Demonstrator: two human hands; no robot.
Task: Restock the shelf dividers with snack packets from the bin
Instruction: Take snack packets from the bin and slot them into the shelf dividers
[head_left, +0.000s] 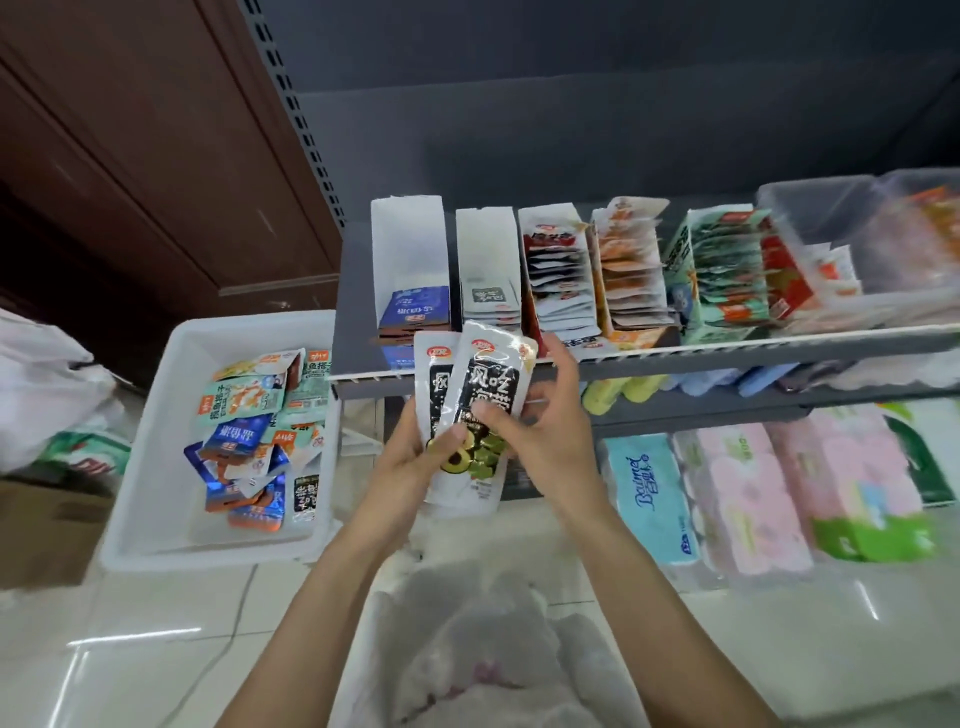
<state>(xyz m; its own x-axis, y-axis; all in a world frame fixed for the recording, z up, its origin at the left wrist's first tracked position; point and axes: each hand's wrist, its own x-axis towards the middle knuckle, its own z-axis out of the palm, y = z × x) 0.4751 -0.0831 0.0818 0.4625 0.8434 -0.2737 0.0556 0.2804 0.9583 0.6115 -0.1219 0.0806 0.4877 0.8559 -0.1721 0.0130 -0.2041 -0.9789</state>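
Both hands hold a small stack of black-and-white snack packets just below the shelf's front edge. My left hand grips the stack from the lower left, thumb across the front. My right hand pinches the front packet from the right. Above them stand white shelf dividers: the leftmost has a few blue packets low down, the second holds black-and-white packets at its front. The white bin on the floor to the left contains several mixed packets.
Further dividers to the right are full of red, orange and green packets. A clear tub sits at the shelf's right end. Tissue packs fill the lower shelf. A white bag lies in front of me on the floor.
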